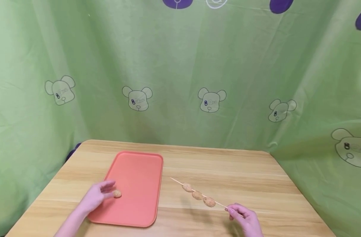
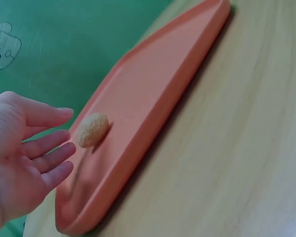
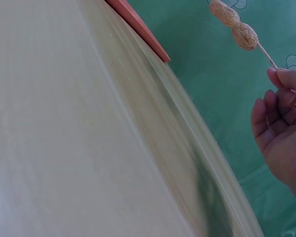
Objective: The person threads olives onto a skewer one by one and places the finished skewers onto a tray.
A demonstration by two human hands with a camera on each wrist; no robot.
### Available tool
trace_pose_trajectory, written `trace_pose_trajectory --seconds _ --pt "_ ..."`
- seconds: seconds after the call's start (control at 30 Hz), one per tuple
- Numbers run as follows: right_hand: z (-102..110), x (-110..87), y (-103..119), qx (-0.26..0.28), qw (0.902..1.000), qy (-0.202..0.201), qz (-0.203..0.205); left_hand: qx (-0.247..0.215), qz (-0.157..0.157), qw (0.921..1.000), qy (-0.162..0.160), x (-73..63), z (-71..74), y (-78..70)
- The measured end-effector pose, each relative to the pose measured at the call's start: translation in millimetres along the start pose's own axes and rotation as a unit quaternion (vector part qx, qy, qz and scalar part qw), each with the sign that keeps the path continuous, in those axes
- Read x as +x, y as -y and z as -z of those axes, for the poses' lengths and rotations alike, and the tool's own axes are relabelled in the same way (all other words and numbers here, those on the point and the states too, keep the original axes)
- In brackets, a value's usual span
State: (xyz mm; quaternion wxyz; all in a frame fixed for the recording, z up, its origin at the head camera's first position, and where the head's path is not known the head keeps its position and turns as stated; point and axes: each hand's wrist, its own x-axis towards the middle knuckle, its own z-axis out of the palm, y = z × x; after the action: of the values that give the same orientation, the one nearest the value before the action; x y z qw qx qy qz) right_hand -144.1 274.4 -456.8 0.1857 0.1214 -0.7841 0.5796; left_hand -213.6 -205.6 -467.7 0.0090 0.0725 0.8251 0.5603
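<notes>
In the head view, my right hand [image 1: 245, 219] pinches the bare lower end of a thin wooden skewer [image 1: 176, 181] above the table. Threaded on it are three rough, brown, meatball-like balls [image 1: 197, 195]; its pointed tip slants up to the left. The right wrist view shows thumb and forefinger on the stick, just below a ball [image 3: 244, 36]. Over the left side of a pink-red tray [image 1: 139, 184], my left hand [image 1: 96, 197] reaches with loosely extended fingers. A single brown ball [image 2: 93, 130] lies on the tray right by those fingertips.
The tray rests on a light wood-grain table [image 1: 228, 168], left of the middle. A green curtain [image 1: 174, 125] with printed bear heads hangs behind the table and along both sides. Bare tabletop separates the tray from the skewer.
</notes>
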Motion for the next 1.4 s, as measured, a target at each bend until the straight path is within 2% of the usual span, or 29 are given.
trace_pose_trajectory --seconds 0.1,0.3,0.37,0.6,0.73,0.9,1.13,1.27,1.4 --pt "-0.1 0.6 0.2 -0.006 0.9999 0.004 -0.011 0.017 -0.014 0.9996 0.019 -0.2 0.7 5.8" --pt "-0.4 0.6 -0.7 -0.021 0.9996 0.0 -0.018 0.027 -0.029 0.9988 0.027 3.5 0.2 12.8" --pt "-0.5 0.3 -1.5 -0.023 0.9997 -0.002 -0.013 0.032 -0.02 0.9991 0.021 6.0 -1.4 13.8" --pt "-1.6 -1.0 -3.0 -0.024 0.9996 -0.01 -0.014 0.076 0.032 0.9961 -0.032 9.6 -9.8 10.4" --pt "-2.0 -1.7 -3.2 -0.021 0.9997 -0.011 -0.011 0.095 0.046 0.9936 -0.039 9.6 -11.1 7.2" --pt "-2.4 -3.5 -3.8 -0.018 0.9997 -0.012 -0.012 0.108 0.042 0.9927 -0.032 9.0 -11.1 6.0" --pt "-5.8 0.1 -6.8 -0.007 1.0 0.006 0.003 0.095 0.031 0.9941 -0.042 5.2 -9.0 9.7" --pt "-3.3 -0.4 -8.9 0.01 0.9999 0.01 0.009 0.063 0.023 0.9964 -0.052 7.2 -14.5 8.4" --pt "-3.6 -0.6 -9.2 0.008 0.9999 0.001 0.008 0.029 0.011 0.9986 -0.042 8.9 -21.0 1.4"
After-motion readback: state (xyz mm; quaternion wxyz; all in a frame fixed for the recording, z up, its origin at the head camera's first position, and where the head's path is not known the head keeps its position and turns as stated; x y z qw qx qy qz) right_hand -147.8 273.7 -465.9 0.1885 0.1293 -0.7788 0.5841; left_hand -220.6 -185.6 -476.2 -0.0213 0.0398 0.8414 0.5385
